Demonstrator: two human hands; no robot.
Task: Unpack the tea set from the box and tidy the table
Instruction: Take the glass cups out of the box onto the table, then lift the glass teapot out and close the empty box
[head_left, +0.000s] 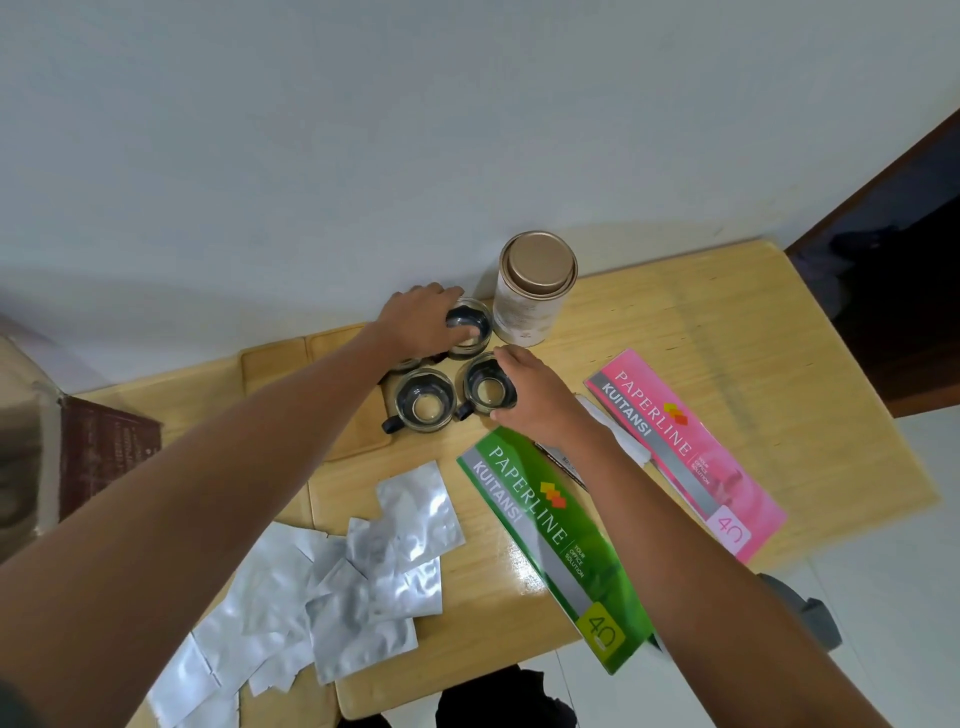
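Several small glass cups with dark handles stand together near the back of the wooden table (701, 332). My left hand (421, 317) grips the far cup (474, 332) over its rim. My right hand (535, 395) holds the near right cup (483, 387) from its right side. A third cup (423, 402) stands free beside it, at the edge of a wooden tray (291, 364). Another cup is mostly hidden under my left wrist. The dark red box (104, 452) lies at the left, partly out of view.
A white tin with a gold lid (535, 286) stands right behind the cups against the wall. A green receipt book (550, 540) and a pink one (685, 452) lie to the right. Several silver foil packets (337, 582) are scattered at the front left.
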